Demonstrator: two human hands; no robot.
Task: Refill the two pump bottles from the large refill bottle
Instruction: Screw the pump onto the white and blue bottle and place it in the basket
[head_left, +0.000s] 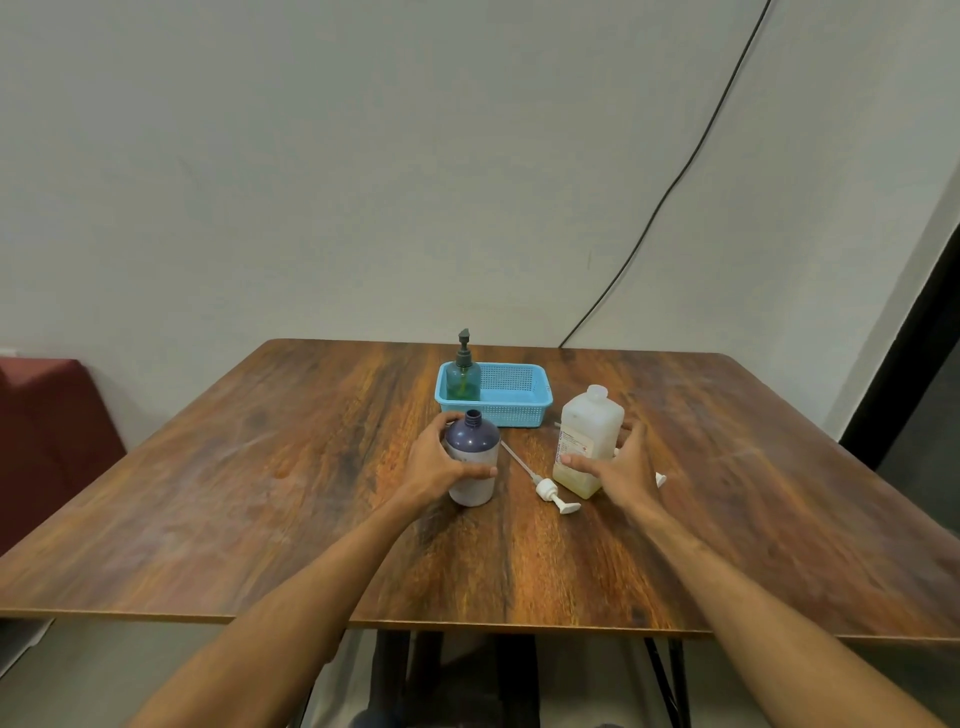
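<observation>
head view, and it's the only one i've got. my left hand (439, 462) is wrapped around the purple pump bottle (472, 457), thumb across its front, fingers behind; it stands upright on the bench (260, 493), neck open, no pump on it. that pump, the white pump head (550, 491), lies flat on the wood just right of the bottle, its thin tube pointing up and left toward the bottle's shoulder.

now the one that matters: the large refill bottle (589, 441) stands upright just right of the pump, long axis vertical, neck at the top, and i can't tell whether a cap sits on it. my right hand (621, 467) is spread open against its right flank, thumb laid across the lower front, fingers reaching round the far side. it looks like touching, not yet closed into a grip. so the right is the near hand by a clear margin; the left is busy steadying the target.

refill bottle sits to the right of the open neck, pump head between them, so i judge the lift has to carry it left over that pump and tip its neck down toward the purple mouth.

behind, the green pump bottle (463, 376) waits upright in the left end of the blue basket (514, 408), pump on.
</observation>
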